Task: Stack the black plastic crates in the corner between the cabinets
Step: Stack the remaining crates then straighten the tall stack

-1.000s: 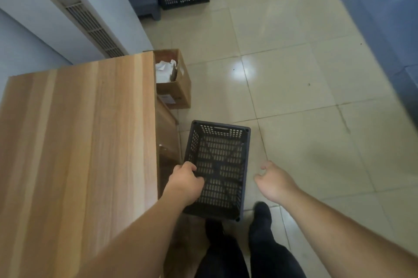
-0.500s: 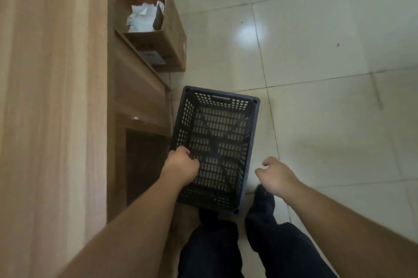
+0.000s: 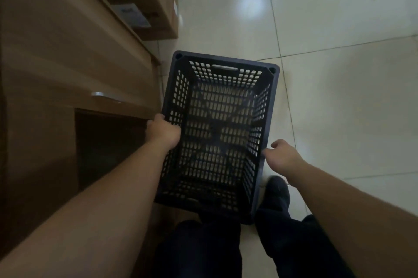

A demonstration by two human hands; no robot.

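An empty black plastic crate with perforated walls is right in front of me, beside the wooden desk. My left hand grips the crate's left rim, its fingers curled over the edge into the inside. My right hand is at the right rim with loosely curled fingers, the thumb just at the edge; I cannot tell whether it touches. Whether the crate rests on the floor or is lifted is not clear.
A wooden desk with a dark opening under it fills the left side. An open cardboard box stands on the floor beyond it. Pale floor tiles spread to the right. My dark trousers and shoe are below the crate.
The view has dropped much closer to the crate. My right hand has come in from the side to the crate's right rim. My left hand keeps its grip on the left rim.
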